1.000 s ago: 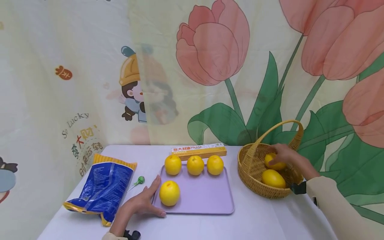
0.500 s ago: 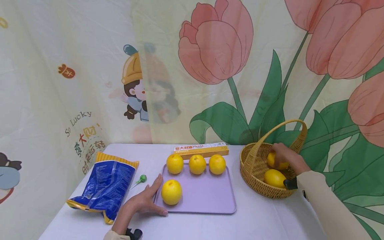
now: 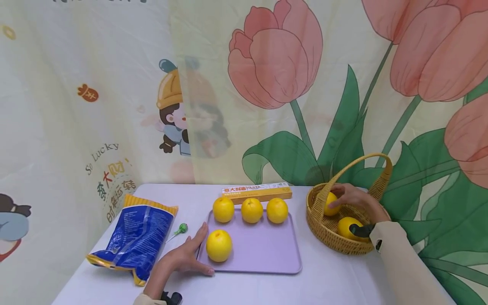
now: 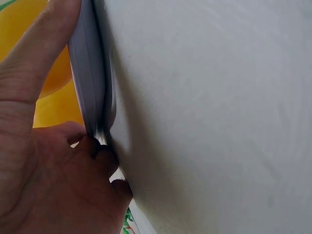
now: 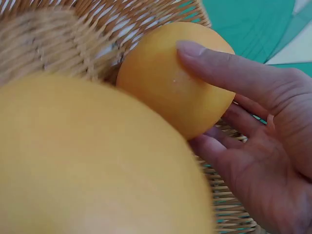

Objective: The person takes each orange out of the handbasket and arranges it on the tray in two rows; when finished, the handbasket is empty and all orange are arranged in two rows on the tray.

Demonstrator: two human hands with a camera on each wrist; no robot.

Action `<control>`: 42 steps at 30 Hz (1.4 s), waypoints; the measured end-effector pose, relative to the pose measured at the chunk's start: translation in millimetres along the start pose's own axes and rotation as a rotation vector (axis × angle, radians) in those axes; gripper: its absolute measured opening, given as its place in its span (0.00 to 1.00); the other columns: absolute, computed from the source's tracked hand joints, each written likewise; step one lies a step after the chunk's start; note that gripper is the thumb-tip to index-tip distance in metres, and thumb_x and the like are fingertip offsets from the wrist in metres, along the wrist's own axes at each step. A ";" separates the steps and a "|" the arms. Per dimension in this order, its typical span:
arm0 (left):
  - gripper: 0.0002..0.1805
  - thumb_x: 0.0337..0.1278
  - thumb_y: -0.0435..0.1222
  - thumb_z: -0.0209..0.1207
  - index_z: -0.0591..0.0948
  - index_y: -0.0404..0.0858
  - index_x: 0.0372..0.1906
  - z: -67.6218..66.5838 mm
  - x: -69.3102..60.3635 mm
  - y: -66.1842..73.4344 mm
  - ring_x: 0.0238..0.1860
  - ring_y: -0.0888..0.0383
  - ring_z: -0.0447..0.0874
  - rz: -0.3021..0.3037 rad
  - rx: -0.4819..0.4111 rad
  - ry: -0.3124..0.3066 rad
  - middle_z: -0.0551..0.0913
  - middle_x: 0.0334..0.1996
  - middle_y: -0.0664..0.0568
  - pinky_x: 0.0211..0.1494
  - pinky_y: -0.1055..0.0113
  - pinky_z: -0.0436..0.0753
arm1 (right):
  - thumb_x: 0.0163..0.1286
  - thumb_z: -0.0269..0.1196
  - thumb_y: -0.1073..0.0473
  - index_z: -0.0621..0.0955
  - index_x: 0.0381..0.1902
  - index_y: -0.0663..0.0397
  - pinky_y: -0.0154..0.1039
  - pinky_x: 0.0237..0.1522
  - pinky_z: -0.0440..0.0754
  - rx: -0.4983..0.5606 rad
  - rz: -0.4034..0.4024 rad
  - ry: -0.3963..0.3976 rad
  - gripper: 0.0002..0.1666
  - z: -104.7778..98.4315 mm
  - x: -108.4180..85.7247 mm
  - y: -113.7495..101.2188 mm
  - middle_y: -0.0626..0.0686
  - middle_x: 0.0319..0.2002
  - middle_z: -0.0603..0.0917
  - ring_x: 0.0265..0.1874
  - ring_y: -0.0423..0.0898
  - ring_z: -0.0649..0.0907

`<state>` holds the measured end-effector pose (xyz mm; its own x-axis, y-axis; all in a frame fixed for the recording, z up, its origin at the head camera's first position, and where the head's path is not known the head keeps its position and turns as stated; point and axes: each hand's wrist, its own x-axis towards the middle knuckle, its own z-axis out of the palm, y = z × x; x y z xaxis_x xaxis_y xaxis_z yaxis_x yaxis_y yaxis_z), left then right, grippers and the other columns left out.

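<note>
In the wicker basket [image 3: 324, 235], my right hand [image 3: 354, 197] holds a yellow orange [image 3: 331, 205] near the basket's left side, under the handle. The right wrist view shows the thumb over that orange [image 5: 165, 73] and the fingers beneath it. A second orange [image 3: 348, 228] lies nearer the basket's front, partly covered by the wrist strap. My left hand [image 3: 187, 256] holds the front left corner of the lilac tray [image 3: 263, 254], thumb along the front rim, bent fingers at the left edge. One orange [image 3: 219, 245] sits by this hand; three more line the tray's back.
Behind the tray lies a long pasta box [image 3: 257, 194]. A blue and yellow bag [image 3: 139, 233] and a green lollipop [image 3: 182, 228] lie left of it. The basket's tall handle [image 3: 352, 162] arches over its opening. A printed curtain hangs behind the table.
My right hand has shifted left inside the basket, carrying the orange toward the basket's left side. The left hand stays at the tray corner. The head view has shifted slightly.
</note>
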<state>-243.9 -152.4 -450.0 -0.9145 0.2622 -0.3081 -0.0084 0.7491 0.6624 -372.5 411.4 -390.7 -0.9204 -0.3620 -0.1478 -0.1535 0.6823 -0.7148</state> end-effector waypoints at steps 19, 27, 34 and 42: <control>0.80 0.38 0.47 0.88 0.43 0.43 0.90 0.8 -1.5 2.2 0.83 0.21 0.39 -0.007 0.003 0.013 0.47 0.88 0.39 0.82 0.25 0.45 | 0.74 0.68 0.70 0.67 0.80 0.62 0.38 0.57 0.89 0.386 -0.248 -0.134 0.40 -14.6 -26.1 18.5 0.40 0.61 0.84 0.55 0.39 0.86; 0.80 0.38 0.46 0.88 0.43 0.43 0.90 0.1 -3.9 1.6 0.84 0.22 0.39 -0.016 -0.001 0.010 0.46 0.88 0.39 0.82 0.25 0.44 | 0.75 0.61 0.77 0.76 0.76 0.37 0.40 0.61 0.88 0.438 -0.415 -0.285 0.39 -33.7 -65.2 -2.5 0.41 0.68 0.83 0.60 0.43 0.87; 0.81 0.36 0.47 0.89 0.44 0.43 0.90 -0.9 -3.3 0.0 0.84 0.22 0.40 -0.013 -0.005 0.015 0.47 0.88 0.40 0.83 0.25 0.44 | 0.71 0.61 0.79 0.71 0.80 0.53 0.44 0.66 0.85 0.483 -0.522 -0.430 0.42 -33.1 -91.3 -18.7 0.48 0.73 0.79 0.64 0.48 0.84; 0.81 0.37 0.47 0.89 0.44 0.42 0.90 -0.9 -3.2 1.8 0.83 0.21 0.39 -0.006 0.006 0.014 0.46 0.88 0.39 0.82 0.25 0.44 | 0.68 0.66 0.70 0.69 0.78 0.66 0.48 0.63 0.88 0.413 -0.653 -0.486 0.40 4.5 -93.6 -58.4 0.60 0.74 0.76 0.63 0.54 0.83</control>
<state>-241.3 -152.4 -447.3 -0.9200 0.2494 -0.3023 -0.0112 0.7543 0.6565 -275.8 402.5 -338.2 -0.4290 -0.8877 0.1670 -0.3639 0.0006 -0.9314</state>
